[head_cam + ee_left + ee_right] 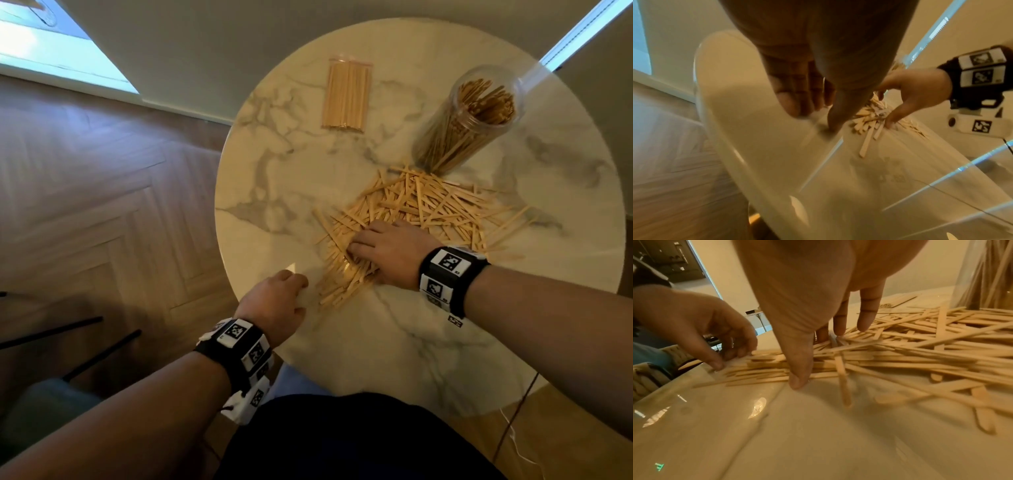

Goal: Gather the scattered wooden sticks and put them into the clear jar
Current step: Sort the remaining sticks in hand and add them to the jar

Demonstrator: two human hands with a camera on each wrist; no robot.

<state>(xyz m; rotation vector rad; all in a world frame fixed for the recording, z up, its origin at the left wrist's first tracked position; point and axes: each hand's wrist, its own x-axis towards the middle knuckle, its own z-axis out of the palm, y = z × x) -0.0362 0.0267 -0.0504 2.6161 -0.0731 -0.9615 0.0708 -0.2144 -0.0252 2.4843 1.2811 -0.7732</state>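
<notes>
1. Many wooden sticks (421, 212) lie heaped mid-table before the clear jar (469, 120).
2. Right hand (387, 251): fingers (866, 314) spread, pressing the heap.
3. Left hand (274, 305): fingers (740, 344) loosely curled, touching stick ends near the table's left edge.

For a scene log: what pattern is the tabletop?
White marble with grey veins; tabletop, clearest in the head view.

place: home living room | evidence: round marble table (376, 359); herringbone wood floor (102, 192) beside it; chair (44, 404) nearby
</notes>
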